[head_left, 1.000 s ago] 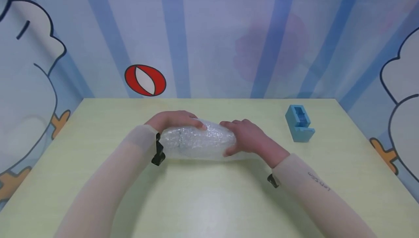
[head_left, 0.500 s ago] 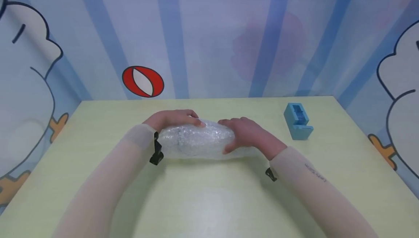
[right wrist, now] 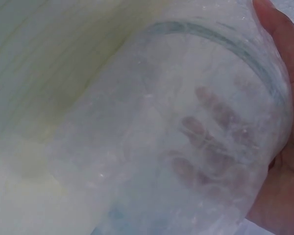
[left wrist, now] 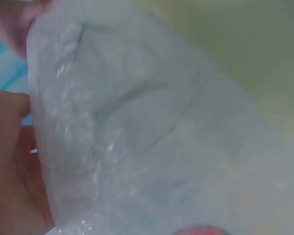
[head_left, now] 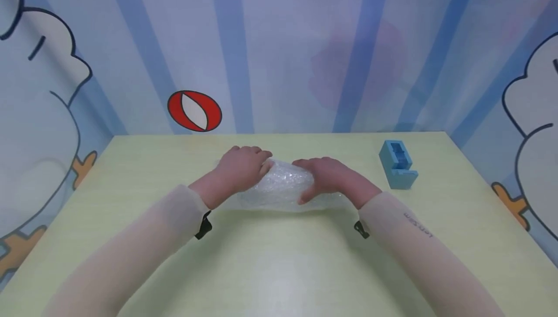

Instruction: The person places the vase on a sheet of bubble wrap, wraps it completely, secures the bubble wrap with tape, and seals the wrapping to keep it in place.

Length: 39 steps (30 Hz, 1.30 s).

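Note:
A clear, rounded bundle of bubble wrap [head_left: 285, 181] lies on the table in front of me. My left hand [head_left: 240, 169] lies over its left part, with the fingers bent at its upper edge. Thumb in front and fingers over the far side, my right hand [head_left: 329, 176] grips the right end. Through the bubble wrap [right wrist: 137, 132] in the right wrist view, the fingers and a dark curved edge show faintly; what is wrapped inside cannot be told. In the left wrist view the left hand [left wrist: 12, 161] is beside the bubble wrap [left wrist: 137, 122].
A light-blue tape dispenser [head_left: 397, 166] stands at the back right of the pale yellow table [head_left: 279, 263]. Behind and at the sides are walls of blue striped cloth [head_left: 287, 50] with cartoon prints.
My left hand has turned and shifted, from reaching across the top of the bundle to lying over its left part with the wrist nearer me. The right hand keeps its grip.

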Each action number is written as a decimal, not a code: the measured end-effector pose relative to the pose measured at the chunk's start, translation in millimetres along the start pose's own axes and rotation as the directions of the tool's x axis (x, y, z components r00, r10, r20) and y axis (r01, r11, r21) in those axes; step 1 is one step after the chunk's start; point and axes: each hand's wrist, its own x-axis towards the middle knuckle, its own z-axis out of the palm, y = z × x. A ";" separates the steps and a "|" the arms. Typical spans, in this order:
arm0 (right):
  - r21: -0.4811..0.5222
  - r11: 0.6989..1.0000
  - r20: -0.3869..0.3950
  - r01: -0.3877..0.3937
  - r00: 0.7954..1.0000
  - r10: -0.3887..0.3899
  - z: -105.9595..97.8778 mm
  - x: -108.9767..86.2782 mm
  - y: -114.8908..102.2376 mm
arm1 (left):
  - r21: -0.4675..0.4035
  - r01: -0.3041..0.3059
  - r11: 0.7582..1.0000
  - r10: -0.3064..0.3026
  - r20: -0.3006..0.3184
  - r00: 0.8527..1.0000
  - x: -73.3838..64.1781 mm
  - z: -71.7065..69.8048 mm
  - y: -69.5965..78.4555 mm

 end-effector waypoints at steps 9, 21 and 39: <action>0.012 1.000 0.027 -0.004 1.000 0.004 -3.2 5.1 3.2 | 0.156 -0.001 0.988 0.052 -0.328 0.943 -32.6 33.0 7.4; 0.032 0.999 0.064 -0.011 0.998 0.009 -5.8 7.6 4.9 | 0.318 0.000 0.948 0.105 -0.311 0.944 -29.3 54.9 5.9; 0.075 0.997 0.119 -0.008 0.993 -0.001 -12.8 18.8 11.8 | 0.244 -0.079 0.967 0.139 -0.240 0.961 -18.9 41.3 0.8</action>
